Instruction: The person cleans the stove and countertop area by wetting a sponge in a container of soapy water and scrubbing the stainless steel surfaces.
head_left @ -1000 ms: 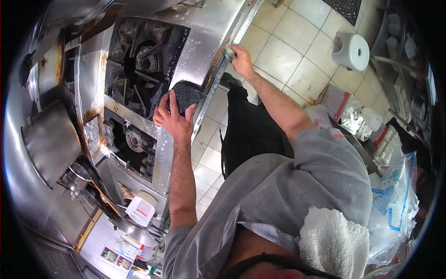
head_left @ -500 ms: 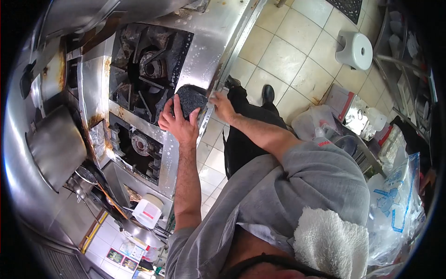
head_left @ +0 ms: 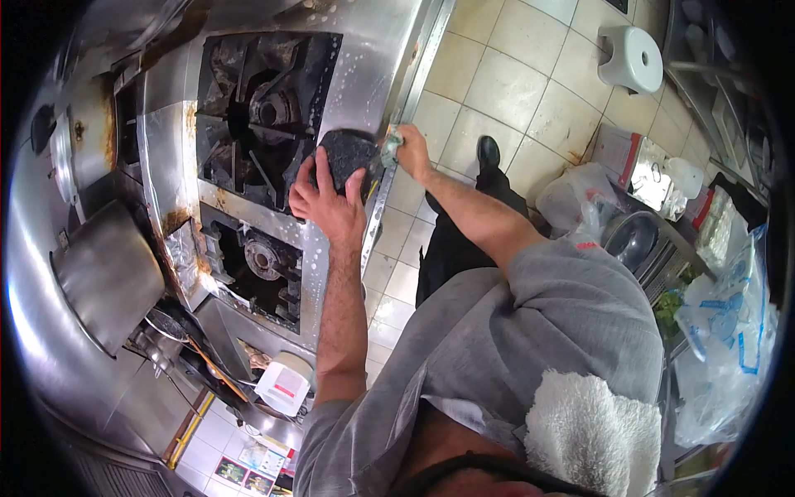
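Observation:
Fingers spread, my left hand [head_left: 335, 207] grips a black, rough-surfaced, rounded piece [head_left: 349, 157] that rests on the steel front ledge of the stove [head_left: 364, 74]. I cannot make out what kind of thing it is. Close beside it, my right hand [head_left: 411, 151] is closed on a small grey-green scrubbing pad [head_left: 392, 149] at the ledge's outer edge. Dark grates surround the nearby upper burner [head_left: 273, 108]. Soapy-looking droplets dot the steel ledge.
A second burner [head_left: 261, 258] lies below the first. A large steel pot [head_left: 112, 277] and a white container [head_left: 283, 385] stand at the left. On the tiled floor [head_left: 517, 95] are a white stool [head_left: 633, 60] and a plastic bag [head_left: 575, 199]. A towel [head_left: 592, 431] hangs on my shoulder.
My right hand has moved slightly up and outward along the ledge, and the pad now shows in it. My left hand keeps its hold on the black piece. The whole view has shifted a little.

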